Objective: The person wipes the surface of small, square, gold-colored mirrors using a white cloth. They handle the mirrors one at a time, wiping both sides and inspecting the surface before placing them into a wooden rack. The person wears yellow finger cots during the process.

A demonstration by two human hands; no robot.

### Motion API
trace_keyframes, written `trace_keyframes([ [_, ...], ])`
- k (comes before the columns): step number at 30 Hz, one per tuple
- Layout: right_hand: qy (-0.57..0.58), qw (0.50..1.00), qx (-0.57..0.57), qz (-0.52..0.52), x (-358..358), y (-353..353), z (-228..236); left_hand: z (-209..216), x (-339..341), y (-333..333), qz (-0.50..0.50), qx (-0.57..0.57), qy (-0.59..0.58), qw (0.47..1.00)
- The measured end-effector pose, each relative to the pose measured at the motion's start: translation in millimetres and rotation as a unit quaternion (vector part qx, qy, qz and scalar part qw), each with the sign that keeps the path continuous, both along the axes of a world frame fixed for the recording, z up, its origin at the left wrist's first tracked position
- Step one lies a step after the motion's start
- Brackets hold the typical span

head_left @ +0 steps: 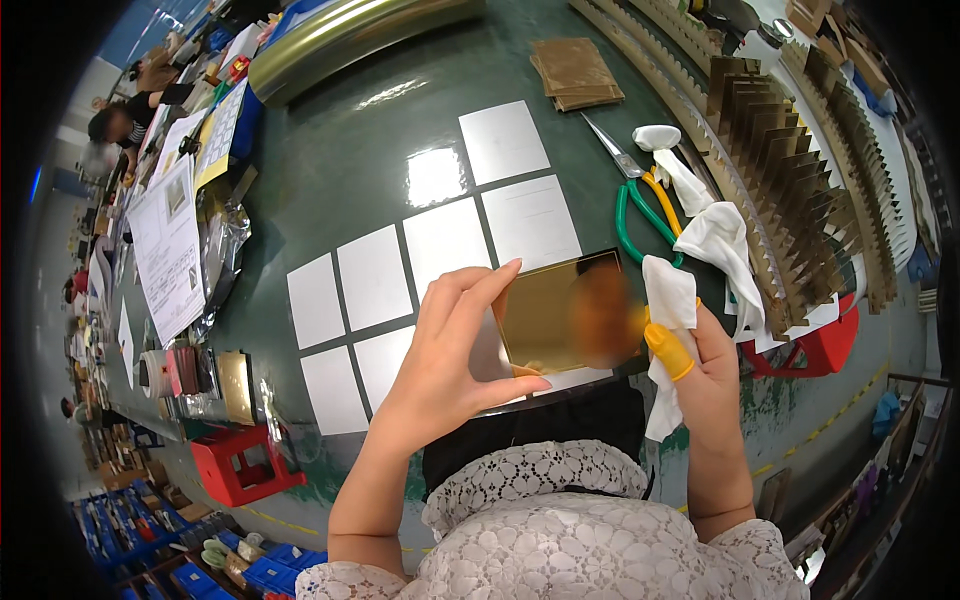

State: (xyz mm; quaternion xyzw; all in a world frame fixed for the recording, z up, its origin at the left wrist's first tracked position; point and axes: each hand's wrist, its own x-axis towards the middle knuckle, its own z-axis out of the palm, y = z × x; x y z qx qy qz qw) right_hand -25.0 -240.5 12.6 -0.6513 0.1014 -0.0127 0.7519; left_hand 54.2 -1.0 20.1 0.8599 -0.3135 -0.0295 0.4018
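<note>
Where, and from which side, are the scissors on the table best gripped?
Probably by the green handle, from the person's near side: the scissors lie with handles nearer, blades pointing away, and white cloth close on the right.

One held plate (545, 318), two red stools (213, 466)

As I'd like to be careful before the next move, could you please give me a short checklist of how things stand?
1. Plate held: ok, the left hand spans its left end between fingers and thumb.
2. Cloth in hand: ok, in the right hand.
3. Thumb cover on: ok, a yellow one on the right thumb.
4. White sheets apart from each other: ok, gaps show between those in view.
5. Scissors clear of the loose cloths: cannot tell, they lie very close.
6. Plate free of marks: cannot tell, reflections blur its face.
</note>
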Motion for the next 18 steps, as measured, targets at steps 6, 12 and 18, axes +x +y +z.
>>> trace_keyframes([
  [6,0.008,1.0,-0.01,0.01,3.6,1.3,-0.2,-0.7,-1.4,2.0,0.012,0.006,0.005,1.0],
  [12,0.011,0.999,-0.036,0.005,8.0,1.1,1.0,1.3,2.0,4.1,0.027,-0.005,-0.012,1.0],
  [18,-0.116,0.882,-0.456,-0.013,18.8,-14.5,1.0,1.7,7.6,10.6,0.043,-0.039,-0.021,0.998],
])
